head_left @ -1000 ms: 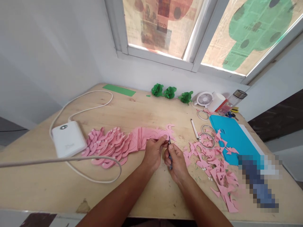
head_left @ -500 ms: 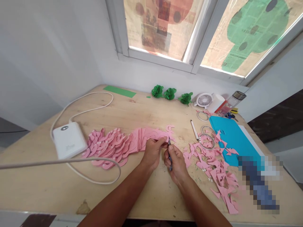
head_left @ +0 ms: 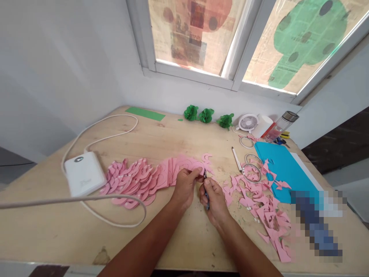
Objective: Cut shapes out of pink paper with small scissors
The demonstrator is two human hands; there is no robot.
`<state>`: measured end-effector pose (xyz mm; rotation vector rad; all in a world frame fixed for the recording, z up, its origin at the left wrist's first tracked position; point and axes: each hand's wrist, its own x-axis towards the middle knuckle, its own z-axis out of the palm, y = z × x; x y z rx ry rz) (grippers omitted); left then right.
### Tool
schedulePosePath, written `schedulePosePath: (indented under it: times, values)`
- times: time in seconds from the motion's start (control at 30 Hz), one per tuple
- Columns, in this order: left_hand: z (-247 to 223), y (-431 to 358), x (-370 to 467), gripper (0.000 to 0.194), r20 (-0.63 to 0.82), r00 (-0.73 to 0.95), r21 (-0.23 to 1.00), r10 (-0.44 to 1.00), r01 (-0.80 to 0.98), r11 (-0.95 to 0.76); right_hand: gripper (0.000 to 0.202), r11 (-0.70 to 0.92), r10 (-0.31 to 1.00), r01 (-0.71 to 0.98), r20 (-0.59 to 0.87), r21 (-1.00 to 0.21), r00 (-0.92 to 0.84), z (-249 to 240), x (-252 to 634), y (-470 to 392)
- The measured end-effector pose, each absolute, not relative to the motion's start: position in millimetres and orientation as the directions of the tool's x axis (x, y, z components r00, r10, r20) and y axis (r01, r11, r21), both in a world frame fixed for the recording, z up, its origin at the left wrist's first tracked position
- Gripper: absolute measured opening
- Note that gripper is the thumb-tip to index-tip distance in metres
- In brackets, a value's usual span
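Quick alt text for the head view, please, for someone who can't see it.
At a wooden table, the left hand pinches a pink paper piece while the right hand holds a dark tool against it. Cut pink shapes lie left, pink scraps right.

On table (head_left: 173,238): power bank (head_left: 84,173) left, cutouts (head_left: 144,177) centre, scraps (head_left: 265,209) right. Behind scraps: pen (head_left: 236,158), rings (head_left: 251,165), sheet (head_left: 284,169). At back edge: fan (head_left: 248,122), bottle (head_left: 281,125).
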<state>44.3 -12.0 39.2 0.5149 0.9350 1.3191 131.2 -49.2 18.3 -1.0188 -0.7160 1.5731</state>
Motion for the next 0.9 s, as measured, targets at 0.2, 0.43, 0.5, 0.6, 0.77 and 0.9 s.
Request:
schedulePosePath:
  times: [0.2, 0.43, 0.5, 0.6, 0.77, 0.9]
  values:
    - [38.7, -11.5, 44.9, 0.026, -0.29, -0.063, 0.82, 0.955, -0.531, 0.214, 0.031, -0.227, 0.971, -0.466, -0.238, -0.855, -0.036, 16.8, 131.3, -48.9]
    - [38.0, -11.6, 46.3, 0.028, -0.298, -0.071, 0.821, 0.952, -0.528, 0.217, 0.031, -0.223, 0.972, -0.462, -0.234, -0.858, -0.034, 16.4, 131.4, -49.6]
    - [37.2, -11.5, 46.3, 0.028, -0.295, -0.065, 0.813, 0.953, -0.541, 0.215, 0.031, -0.219, 0.972, -0.461, -0.232, -0.86, -0.029, 16.9, 131.3, -49.8]
    - [35.3, -11.9, 45.9, 0.027, -0.276, -0.049, 0.794, 0.96, -0.574, 0.199, 0.03, -0.223, 0.971, -0.459, -0.237, -0.86, -0.026, 17.5, 131.2, -50.2]
    - [34.0, -13.2, 44.6, 0.03, -0.241, -0.019, 0.808, 0.97, -0.557, 0.19, 0.03, -0.233, 0.969, -0.444, -0.244, -0.865, -0.034, 17.6, 130.7, -50.1]
    - [35.6, -12.8, 43.7, 0.03, -0.26, -0.043, 0.838, 0.965, -0.507, 0.203, 0.03, -0.23, 0.97, -0.44, -0.242, -0.868, -0.029, 17.9, 130.5, -50.0]
